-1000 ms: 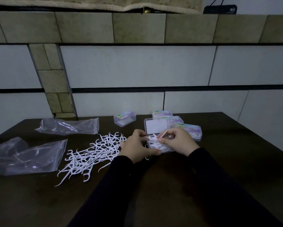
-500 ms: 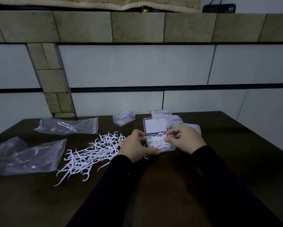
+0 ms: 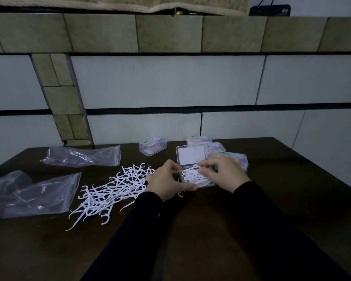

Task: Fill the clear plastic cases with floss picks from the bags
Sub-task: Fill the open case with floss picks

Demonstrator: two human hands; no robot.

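- Dark, smooth wooden worktop [image 3: 191,230], dimly lit, backed by a wall of pale and beige tiles.
- Open clear plastic case [image 3: 193,159], rectangular with rounded corners, near the middle of the worktop towards its far edge; lid hinged up at the back, white label inside it facing the camera; long axis roughly left to right.
- Tangle of thin white floss picks [image 3: 193,175] heaped in the case's tray, pointing every way, some poking over the rim.
- Left hand [image 3: 168,182] curled round the tray's left end, thumb along the near edge, gripping the case.
- Right hand [image 3: 223,172] over the tray's right end, fingers bent down onto the picks, pinching or pressing them; cannot tell which.
- Case lying directly between the two hands, both in dark sleeves.
- Loose pile of floss picks [image 3: 109,193] spread left of the left hand, slender hooked shapes, the spread running diagonally from near-left to far-right.
- Two crumpled clear plastic bags: one [image 3: 83,157] towards the far left corner, another [image 3: 34,193] at the left edge.
- Closed clear case [image 3: 152,146] with a coloured label near the far edge, left of the open one.
- Further labelled cases [image 3: 199,139] clustered behind the right hand, partly hidden.
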